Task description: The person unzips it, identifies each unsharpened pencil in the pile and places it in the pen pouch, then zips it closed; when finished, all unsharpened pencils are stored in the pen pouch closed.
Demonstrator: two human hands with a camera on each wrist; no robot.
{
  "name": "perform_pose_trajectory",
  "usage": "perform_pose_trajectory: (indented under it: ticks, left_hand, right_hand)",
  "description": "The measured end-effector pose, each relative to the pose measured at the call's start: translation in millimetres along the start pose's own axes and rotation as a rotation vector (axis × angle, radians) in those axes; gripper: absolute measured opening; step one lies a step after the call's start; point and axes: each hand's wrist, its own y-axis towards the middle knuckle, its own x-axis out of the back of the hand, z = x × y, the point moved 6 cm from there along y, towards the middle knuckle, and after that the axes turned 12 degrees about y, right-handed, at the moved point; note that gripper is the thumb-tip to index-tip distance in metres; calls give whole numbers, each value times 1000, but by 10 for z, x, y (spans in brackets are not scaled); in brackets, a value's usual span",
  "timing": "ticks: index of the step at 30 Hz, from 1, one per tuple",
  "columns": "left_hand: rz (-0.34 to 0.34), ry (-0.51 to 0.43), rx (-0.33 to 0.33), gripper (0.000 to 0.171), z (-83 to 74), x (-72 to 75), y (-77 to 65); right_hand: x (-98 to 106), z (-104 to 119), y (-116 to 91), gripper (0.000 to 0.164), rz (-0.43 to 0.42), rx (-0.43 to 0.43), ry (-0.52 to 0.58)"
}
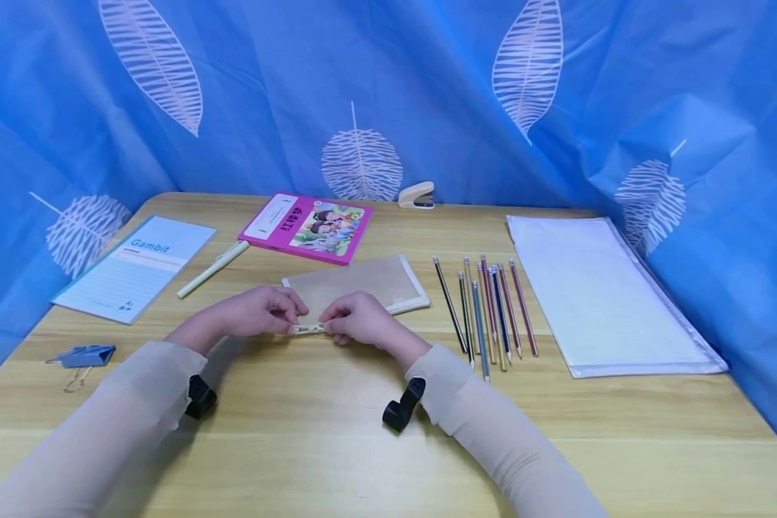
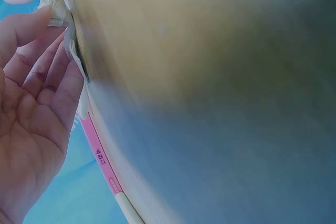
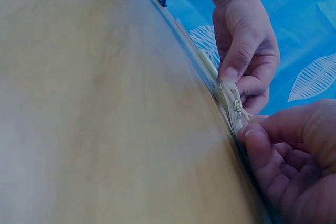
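Observation:
A beige zip pouch (image 1: 362, 280) with a white border lies on the table, its near corner raised between both hands. My left hand (image 1: 265, 309) pinches the corner at one end of the zipper (image 3: 229, 98) between thumb and fingers. Close beside it, my right hand (image 1: 360, 318) pinches the looped cord of the zipper pull (image 3: 241, 109) between thumb and forefinger. In the left wrist view, the left thumb presses on the fabric end (image 2: 56, 11) while the other fingers lie behind it. Most of the pouch is hidden in both wrist views.
Several pencils (image 1: 481, 316) lie right of the pouch, beside a white zip bag (image 1: 609, 295). Behind are a pink book (image 1: 307, 226) and a stapler (image 1: 417, 196). Leftward lie a pale green pen (image 1: 214, 269), a notebook (image 1: 136, 267) and blue binder clips (image 1: 87, 355).

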Motion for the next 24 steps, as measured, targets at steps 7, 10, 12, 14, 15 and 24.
perform_pose_trajectory:
  ticks: [7,10,12,14,15,24]
  left_hand:
    - [6,0,19,8,21,-12,19]
    - [11,-1,31,9,47,-11,27]
    - [14,-9,40,9,60,-7,30]
    - [17,-9,36,9,64,-8,30]
    - [19,-12,35,9,63,-10,30]
    - [29,-40,22,6,46,-20,40]
  right_hand:
    - [58,-32,-21,13,12,-1,16]
    - [110,-53,-33,13,8,-5,20]
    - [149,-58,-48,13,7,-5,18]
    - [188,-67,-66,13,7,-5,8]
    - [209,-70,-76,13,6,-4,4]
    - [394,-125,-148,14,-16,-20,16]
